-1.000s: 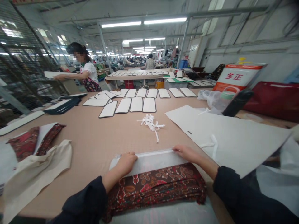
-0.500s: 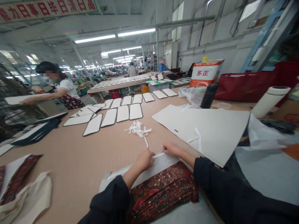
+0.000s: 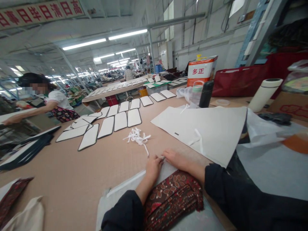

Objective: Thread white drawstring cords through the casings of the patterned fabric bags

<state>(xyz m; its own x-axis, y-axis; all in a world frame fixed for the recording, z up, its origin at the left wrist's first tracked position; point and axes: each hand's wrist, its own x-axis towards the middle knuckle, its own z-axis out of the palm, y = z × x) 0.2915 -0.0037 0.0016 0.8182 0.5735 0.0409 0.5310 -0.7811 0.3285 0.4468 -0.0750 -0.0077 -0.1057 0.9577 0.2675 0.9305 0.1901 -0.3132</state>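
My left hand (image 3: pixel 154 166) and my right hand (image 3: pixel 175 159) meet at the far edge of a clear plastic bag (image 3: pixel 125 187), fingertips nearly touching. Both hands are closed, pinching at that edge; the exact grip is hidden behind the fingers. A white strip runs along the bag's edge left of my left hand. On or inside the bag, under my forearms, lies folded dark red fabric (image 3: pixel 173 199) with a floral pattern. A tangle of thin white strips (image 3: pixel 137 136) lies just beyond my hands, one loose end trailing towards my left fingers.
White panels with dark edging (image 3: pixel 121 121) lie in rows beyond. A large pale sheet (image 3: pixel 207 128) covers the table on the right, near a black bottle (image 3: pixel 206 94) and a white flask (image 3: pixel 266 94). A co-worker (image 3: pixel 57 102) holds a panel at left. Cream cloth (image 3: pixel 29 215) lies near left.
My hands were apart with a white strip stretched along the bag's edge between them; now they are together. My left hand has moved right. The view has turned slightly right.
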